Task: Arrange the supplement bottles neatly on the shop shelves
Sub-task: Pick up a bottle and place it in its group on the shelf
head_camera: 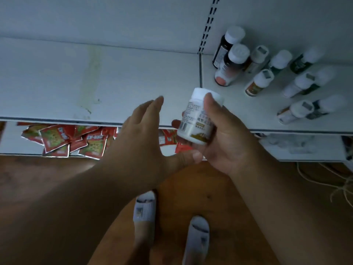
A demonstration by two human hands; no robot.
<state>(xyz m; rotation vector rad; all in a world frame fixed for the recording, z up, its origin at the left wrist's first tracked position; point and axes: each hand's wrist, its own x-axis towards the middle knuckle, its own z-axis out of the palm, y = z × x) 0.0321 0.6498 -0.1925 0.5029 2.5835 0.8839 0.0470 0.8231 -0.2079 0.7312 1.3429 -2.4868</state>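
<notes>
White shelving filled your view above a brown floor. At two o'clock, about ten supplement bottles stood loosely grouped, not in straight rows, so most of the tidying looked undone. Your right hand gripped a white bottle over the shelf's front edge, not yet placed. Your left hand was spread, holding nothing. Red sachets littered the lower shelf at nine o'clock.

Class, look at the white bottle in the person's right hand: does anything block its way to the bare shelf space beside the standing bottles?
Nothing visible does. The right hand holds the white bottle above the shelf edge; the standing bottles sit further right, and the open left hand is off to the left.
</notes>
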